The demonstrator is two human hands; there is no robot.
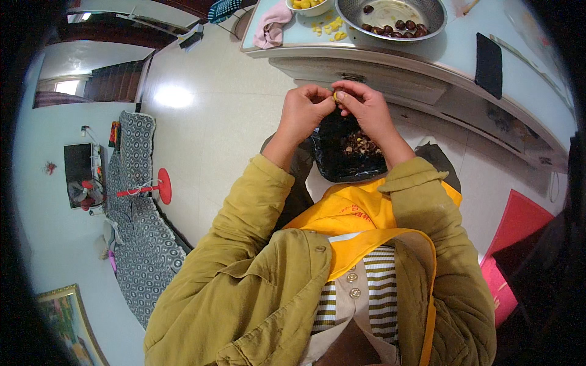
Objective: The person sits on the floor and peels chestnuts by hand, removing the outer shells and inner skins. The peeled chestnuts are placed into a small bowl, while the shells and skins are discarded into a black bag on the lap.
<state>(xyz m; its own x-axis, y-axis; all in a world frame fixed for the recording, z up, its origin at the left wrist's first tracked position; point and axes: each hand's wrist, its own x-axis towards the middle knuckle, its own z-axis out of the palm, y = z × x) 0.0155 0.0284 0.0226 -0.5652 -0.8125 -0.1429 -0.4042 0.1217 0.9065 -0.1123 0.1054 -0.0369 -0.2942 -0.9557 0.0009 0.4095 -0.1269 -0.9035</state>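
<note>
A small chestnut [336,96] with yellow flesh showing is pinched between the thumb and fingers of my right hand [365,104]. My left hand [307,109] meets it from the other side, its thumb and forefinger closed at the nut's edge. The fingers cover most of the nut. Below both hands, between my knees, stands a bin lined with a black plastic bag [330,158]. Brown shell pieces [361,143] lie inside it. On the table ahead, a steel basin [439,28] holds several dark brown chestnuts [397,33]. Beside it is a white bowl [316,10] of yellow peeled kernels [304,3].
Yellow crumbs [336,26] and a pink cloth [273,24] lie on the glass-topped table [451,57]. A black phone-like slab [488,65] rests near its edge. The table's drawer front [389,80] is just beyond my hands. A patterned sofa [137,247] and red stand [165,186] are left.
</note>
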